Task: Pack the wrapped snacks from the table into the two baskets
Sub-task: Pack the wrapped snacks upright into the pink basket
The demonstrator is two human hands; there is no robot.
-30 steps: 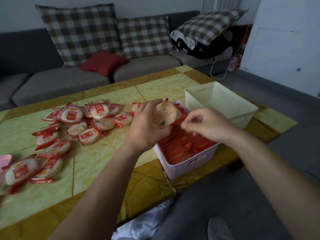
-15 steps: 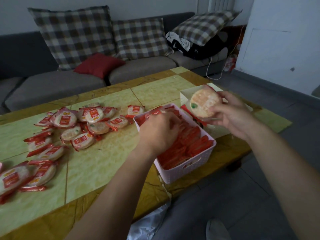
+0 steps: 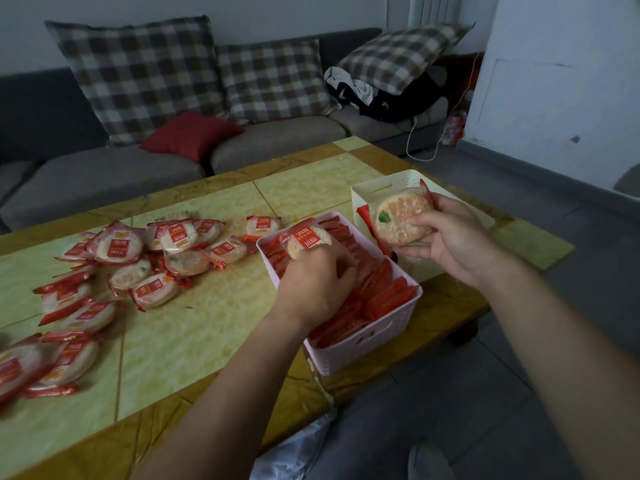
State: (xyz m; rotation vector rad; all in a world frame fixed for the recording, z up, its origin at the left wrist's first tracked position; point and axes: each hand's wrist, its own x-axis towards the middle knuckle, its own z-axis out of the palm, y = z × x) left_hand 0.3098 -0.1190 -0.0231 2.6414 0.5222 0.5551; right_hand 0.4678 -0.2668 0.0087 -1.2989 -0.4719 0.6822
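Note:
A pink basket (image 3: 367, 344) at the table's near right edge is packed with red-wrapped snacks standing on edge. My left hand (image 3: 315, 285) is over that basket, fingers closed on a wrapped snack (image 3: 306, 239) with a red label at the basket's far left corner. My right hand (image 3: 450, 237) holds a second wrapped snack (image 3: 401, 216), round and pale with its back side showing, above the white basket (image 3: 384, 183) behind the pink one. Several loose wrapped snacks (image 3: 152, 258) lie scattered over the left half of the table.
The yellow-green tiled table (image 3: 214, 320) has a brown border. A grey sofa (image 3: 104, 171) with checked cushions and a red pillow (image 3: 190, 135) stands behind it. A white plastic bag (image 3: 298, 455) lies under the near table edge. Grey floor is at right.
My right hand took a snack from my left hand and carried it right, over the white basket. My left hand dropped down into the pink basket with another snack.

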